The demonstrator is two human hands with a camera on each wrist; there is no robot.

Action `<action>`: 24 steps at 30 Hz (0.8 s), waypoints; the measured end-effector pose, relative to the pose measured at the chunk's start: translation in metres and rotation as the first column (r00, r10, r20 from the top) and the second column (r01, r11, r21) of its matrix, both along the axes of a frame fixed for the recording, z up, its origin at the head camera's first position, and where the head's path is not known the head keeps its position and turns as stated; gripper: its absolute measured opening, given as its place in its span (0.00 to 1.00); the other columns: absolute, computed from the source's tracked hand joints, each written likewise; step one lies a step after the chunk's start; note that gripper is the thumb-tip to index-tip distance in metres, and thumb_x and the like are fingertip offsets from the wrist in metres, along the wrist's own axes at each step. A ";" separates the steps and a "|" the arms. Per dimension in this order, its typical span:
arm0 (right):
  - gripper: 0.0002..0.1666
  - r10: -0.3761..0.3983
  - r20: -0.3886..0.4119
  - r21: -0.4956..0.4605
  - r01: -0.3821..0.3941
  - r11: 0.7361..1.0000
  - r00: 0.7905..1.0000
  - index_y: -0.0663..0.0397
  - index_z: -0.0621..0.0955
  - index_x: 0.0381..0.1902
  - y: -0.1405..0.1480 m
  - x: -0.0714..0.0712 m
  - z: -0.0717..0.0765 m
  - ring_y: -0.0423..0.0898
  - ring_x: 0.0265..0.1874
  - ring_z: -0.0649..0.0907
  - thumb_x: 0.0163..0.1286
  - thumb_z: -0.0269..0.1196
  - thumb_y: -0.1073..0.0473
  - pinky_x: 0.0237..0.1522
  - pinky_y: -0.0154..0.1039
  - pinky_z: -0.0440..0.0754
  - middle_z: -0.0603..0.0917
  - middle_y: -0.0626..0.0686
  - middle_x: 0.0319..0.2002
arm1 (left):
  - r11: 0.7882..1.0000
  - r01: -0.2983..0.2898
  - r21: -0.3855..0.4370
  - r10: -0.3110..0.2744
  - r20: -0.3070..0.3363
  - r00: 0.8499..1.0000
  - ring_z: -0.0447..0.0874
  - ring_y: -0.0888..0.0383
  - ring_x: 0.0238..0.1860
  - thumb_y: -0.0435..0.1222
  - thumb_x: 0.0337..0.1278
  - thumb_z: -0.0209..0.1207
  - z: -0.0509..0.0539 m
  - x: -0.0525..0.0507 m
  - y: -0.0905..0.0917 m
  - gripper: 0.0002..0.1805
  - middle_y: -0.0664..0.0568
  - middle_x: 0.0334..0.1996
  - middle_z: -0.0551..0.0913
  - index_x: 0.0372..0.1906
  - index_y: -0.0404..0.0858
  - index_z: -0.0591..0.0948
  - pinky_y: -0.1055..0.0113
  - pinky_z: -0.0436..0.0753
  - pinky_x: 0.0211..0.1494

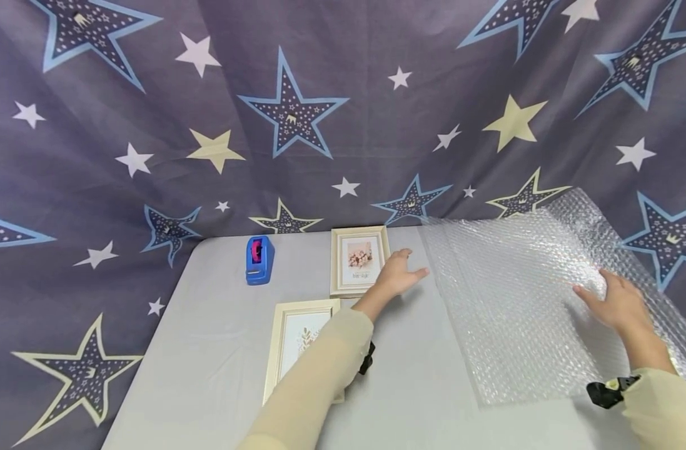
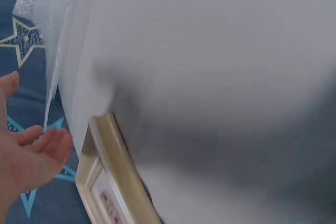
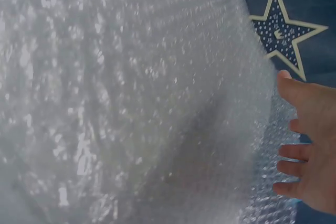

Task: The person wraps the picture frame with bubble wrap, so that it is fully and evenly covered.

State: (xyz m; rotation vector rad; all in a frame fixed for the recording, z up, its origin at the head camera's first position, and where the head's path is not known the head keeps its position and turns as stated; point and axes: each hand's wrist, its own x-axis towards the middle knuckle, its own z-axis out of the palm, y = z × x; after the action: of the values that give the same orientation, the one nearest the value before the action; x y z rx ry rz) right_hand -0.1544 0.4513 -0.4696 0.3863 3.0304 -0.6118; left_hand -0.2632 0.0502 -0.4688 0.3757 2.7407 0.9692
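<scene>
A clear sheet of bubble wrap lies over the right part of the table, its far right part lying up against the curtain. My right hand is over the sheet's right side, fingers spread and apart from each other; in the right wrist view nothing sits between them. At the right edge of the small picture frame with a flower print, my left hand reaches out with thumb and fingers parted, holding nothing. Partly hidden under my left sleeve is a larger cream picture frame with a leaf print.
A blue tape dispenser with a pink roll stands at the back left of the grey-white table. Behind the table hangs a dark curtain printed with stars.
</scene>
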 end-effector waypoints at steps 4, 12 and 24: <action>0.52 -0.032 0.038 0.019 0.032 0.999 0.999 0.72 0.46 0.72 0.007 0.003 -0.004 0.83 0.61 0.54 0.72 0.43 0.33 0.57 0.77 0.58 0.51 0.85 0.64 | 0.997 -0.002 0.077 -0.003 0.067 0.998 0.74 0.49 0.64 0.49 0.62 0.57 -0.005 0.002 0.016 0.36 0.43 0.64 0.75 0.69 0.35 0.65 0.61 0.74 0.69; 0.54 -0.059 0.066 0.012 0.058 0.998 0.996 0.76 0.48 0.70 0.015 0.005 -0.012 0.84 0.58 0.55 0.72 0.42 0.32 0.56 0.77 0.59 0.52 0.87 0.61 | 0.953 -0.146 0.267 0.083 0.234 0.969 0.82 0.49 0.57 0.43 0.61 0.59 -0.014 0.010 0.043 0.30 0.42 0.55 0.83 0.64 0.33 0.70 0.61 0.79 0.63; 0.51 -0.089 0.025 0.001 0.089 0.996 0.996 0.79 0.54 0.67 0.014 0.004 -0.019 0.83 0.58 0.56 0.72 0.41 0.34 0.57 0.76 0.59 0.56 0.86 0.60 | 0.843 -0.335 0.421 0.187 0.354 0.916 0.90 0.49 0.35 0.28 0.52 0.63 -0.026 0.019 0.065 0.22 0.41 0.36 0.89 0.54 0.28 0.75 0.76 0.85 0.30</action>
State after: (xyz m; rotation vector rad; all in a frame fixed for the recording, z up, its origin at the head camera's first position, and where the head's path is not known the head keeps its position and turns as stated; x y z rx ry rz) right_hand -0.1499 0.4651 -0.4886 0.5272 3.0025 -0.6070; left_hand -0.2445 0.1151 -0.4944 -0.0890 2.2887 1.6312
